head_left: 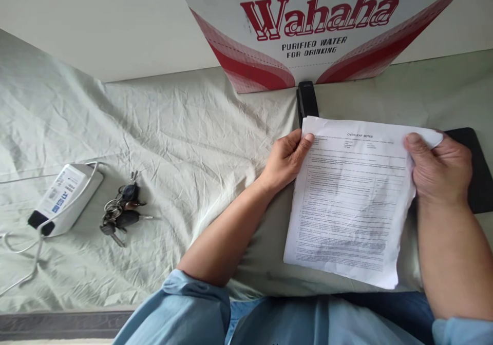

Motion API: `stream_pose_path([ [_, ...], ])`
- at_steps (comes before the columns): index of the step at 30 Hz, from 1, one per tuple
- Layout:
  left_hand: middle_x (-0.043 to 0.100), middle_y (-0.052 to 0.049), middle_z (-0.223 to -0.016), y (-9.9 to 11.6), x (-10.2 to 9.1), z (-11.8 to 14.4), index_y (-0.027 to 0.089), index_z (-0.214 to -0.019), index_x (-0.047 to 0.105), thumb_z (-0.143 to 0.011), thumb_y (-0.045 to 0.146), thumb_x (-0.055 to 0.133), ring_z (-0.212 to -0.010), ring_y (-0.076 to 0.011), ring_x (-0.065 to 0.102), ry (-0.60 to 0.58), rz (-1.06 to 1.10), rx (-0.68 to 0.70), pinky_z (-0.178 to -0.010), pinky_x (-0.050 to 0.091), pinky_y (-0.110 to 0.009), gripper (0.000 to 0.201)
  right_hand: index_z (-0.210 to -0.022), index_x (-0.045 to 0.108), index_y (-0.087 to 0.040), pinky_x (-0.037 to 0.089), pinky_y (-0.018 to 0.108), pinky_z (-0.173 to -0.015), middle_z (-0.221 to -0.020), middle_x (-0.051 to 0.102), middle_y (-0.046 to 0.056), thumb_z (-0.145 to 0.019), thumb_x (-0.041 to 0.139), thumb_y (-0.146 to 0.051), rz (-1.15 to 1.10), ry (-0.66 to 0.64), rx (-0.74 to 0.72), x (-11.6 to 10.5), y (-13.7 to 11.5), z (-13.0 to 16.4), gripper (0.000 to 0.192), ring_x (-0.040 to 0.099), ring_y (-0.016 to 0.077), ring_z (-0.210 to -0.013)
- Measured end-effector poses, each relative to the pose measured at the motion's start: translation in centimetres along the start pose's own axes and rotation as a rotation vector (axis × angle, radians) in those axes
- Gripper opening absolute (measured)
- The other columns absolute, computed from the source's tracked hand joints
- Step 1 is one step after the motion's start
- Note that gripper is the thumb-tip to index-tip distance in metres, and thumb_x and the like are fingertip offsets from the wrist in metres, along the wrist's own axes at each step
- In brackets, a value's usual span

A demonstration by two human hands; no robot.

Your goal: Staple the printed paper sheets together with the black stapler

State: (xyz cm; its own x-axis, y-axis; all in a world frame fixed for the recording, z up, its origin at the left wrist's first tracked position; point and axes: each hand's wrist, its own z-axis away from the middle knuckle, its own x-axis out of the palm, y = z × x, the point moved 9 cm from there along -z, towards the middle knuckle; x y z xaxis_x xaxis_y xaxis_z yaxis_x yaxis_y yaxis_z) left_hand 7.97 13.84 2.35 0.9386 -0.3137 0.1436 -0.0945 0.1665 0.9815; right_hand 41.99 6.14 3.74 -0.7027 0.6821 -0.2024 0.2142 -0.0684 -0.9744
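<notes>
Wrinkled pale sheet (173, 129) covers the surface, w/ a Wahaha water carton (319, 26) propped at the back and a black stapler (307, 101) just below it. Left hand (285, 160) and right hand (439, 168) each pinch a top corner of the printed paper sheets (350, 201), thumbs on top, fingers closed underneath; bottom edge hangs toward the lap. Paper looks light, floppy, easily creased, so prob. best held at both edges as now; keys (121, 214) and a white adapter (63, 198) lie well apart at left.
</notes>
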Motion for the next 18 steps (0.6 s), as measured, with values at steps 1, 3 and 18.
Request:
stream_pose_path([
  [1, 0.045, 0.002, -0.076, 0.01, -0.04, 0.01, 0.028, -0.080, 0.052, -0.103, 0.097, 0.091, -0.074, -0.0169, 0.040, 0.011, -0.001, 0.005, -0.067, 0.037, -0.037, 0.082, -0.079, 0.092, -0.025, 0.049, 0.035, -0.066, -0.075, 0.075, -0.002, -0.053, 0.121, -0.085, 0.016, -0.018, -0.007, 0.02, -0.10, -0.04, 0.072, 0.059, 0.0152, -0.071],
  [3, 0.044, 0.002, -0.076, 0.17, -0.07, 0.01, 0.028, -0.080, 0.052, -0.106, 0.099, 0.085, -0.073, -0.0164, 0.038, 0.019, -0.028, 0.025, -0.067, 0.035, -0.037, 0.083, -0.076, 0.088, -0.024, 0.045, 0.033, -0.063, -0.071, 0.069, -0.003, -0.051, 0.120, -0.091, 0.032, -0.049, -0.015, 0.10, -0.24, -0.09, 0.078, 0.055, 0.0137, -0.069],
  [18, 0.037, 0.005, -0.076, 0.51, -0.19, -0.31, 0.029, -0.082, 0.044, -0.109, 0.104, 0.075, -0.070, -0.0147, 0.034, 0.021, -0.106, 0.076, -0.063, 0.030, -0.036, 0.086, -0.067, 0.082, -0.023, 0.044, 0.028, -0.057, -0.067, 0.069, -0.003, -0.034, 0.127, -0.080, -0.034, -0.070, 0.026, 0.46, -0.36, -0.42, 0.080, 0.055, 0.0117, -0.062],
])
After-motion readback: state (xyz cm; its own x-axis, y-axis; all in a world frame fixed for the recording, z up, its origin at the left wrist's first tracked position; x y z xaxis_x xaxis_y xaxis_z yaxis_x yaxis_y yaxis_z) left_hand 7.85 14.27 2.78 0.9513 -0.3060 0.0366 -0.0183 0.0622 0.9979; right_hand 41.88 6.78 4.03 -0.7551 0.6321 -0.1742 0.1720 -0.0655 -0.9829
